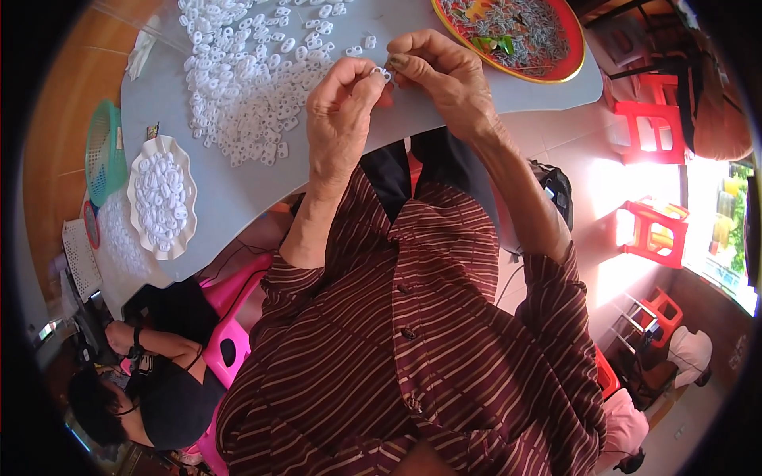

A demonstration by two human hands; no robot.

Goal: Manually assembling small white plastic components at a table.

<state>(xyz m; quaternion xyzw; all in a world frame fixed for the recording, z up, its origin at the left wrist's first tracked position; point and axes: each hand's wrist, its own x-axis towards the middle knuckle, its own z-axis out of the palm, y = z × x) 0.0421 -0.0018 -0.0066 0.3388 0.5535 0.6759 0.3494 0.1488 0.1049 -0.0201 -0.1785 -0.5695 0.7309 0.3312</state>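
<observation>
Head view | left fingers [365, 90] pinch small white piece [384, 75]; right fingers [417, 70] bunched alongside, grip indistinct from where I stand | risk: loosened pinch could drop it below them, off the tabletop [238, 189]

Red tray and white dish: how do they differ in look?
Shape: the red tray looks round with a smooth gold rim; the white dish is elongated with a wavy edge. Contents: the tray holds grey pieces, the dish white pieces. Place: the tray is nearer the right hand, the dish the left hand. Both hold many small pieces.
</observation>
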